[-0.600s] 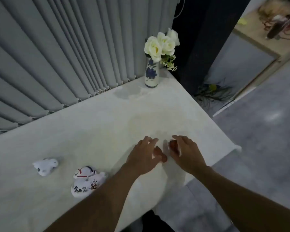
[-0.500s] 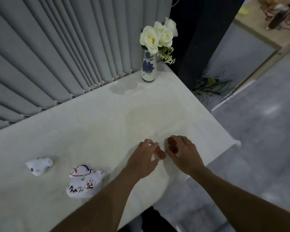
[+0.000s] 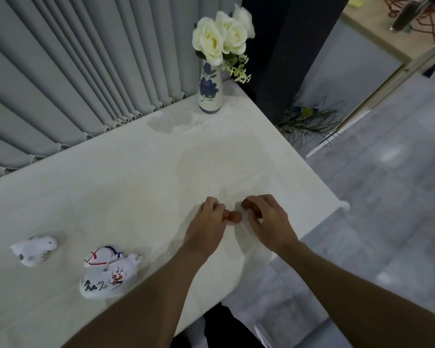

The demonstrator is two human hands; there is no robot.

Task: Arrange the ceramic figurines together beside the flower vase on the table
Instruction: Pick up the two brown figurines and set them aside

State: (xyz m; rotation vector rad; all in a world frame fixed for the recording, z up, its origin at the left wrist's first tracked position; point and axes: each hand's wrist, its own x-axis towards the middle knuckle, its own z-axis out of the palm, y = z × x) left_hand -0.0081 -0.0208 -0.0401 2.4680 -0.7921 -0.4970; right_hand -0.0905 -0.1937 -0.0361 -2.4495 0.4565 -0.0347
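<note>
A white vase (image 3: 210,96) painted with blue flowers holds white roses (image 3: 219,38) at the table's far right corner. Two ceramic figurines lie at the near left, far from the vase: a small white animal (image 3: 34,250) and a larger white cat (image 3: 108,273) with red and blue painted marks. My left hand (image 3: 206,228) and my right hand (image 3: 270,222) rest side by side on the table (image 3: 136,184) near its right front edge. Their fingers are curled in and nothing shows in either. Both hands are well to the right of the figurines.
Grey vertical blinds (image 3: 73,84) hang along the table's far edge. The table's right edge drops to a grey tiled floor (image 3: 387,197). A dark pillar (image 3: 281,59) stands behind the vase, with a spiky plant (image 3: 309,119) at its foot.
The fingers of both hands have curled in further, staying at the same spot on the table. The view has shifted slightly; the figurines and vase have not moved.
</note>
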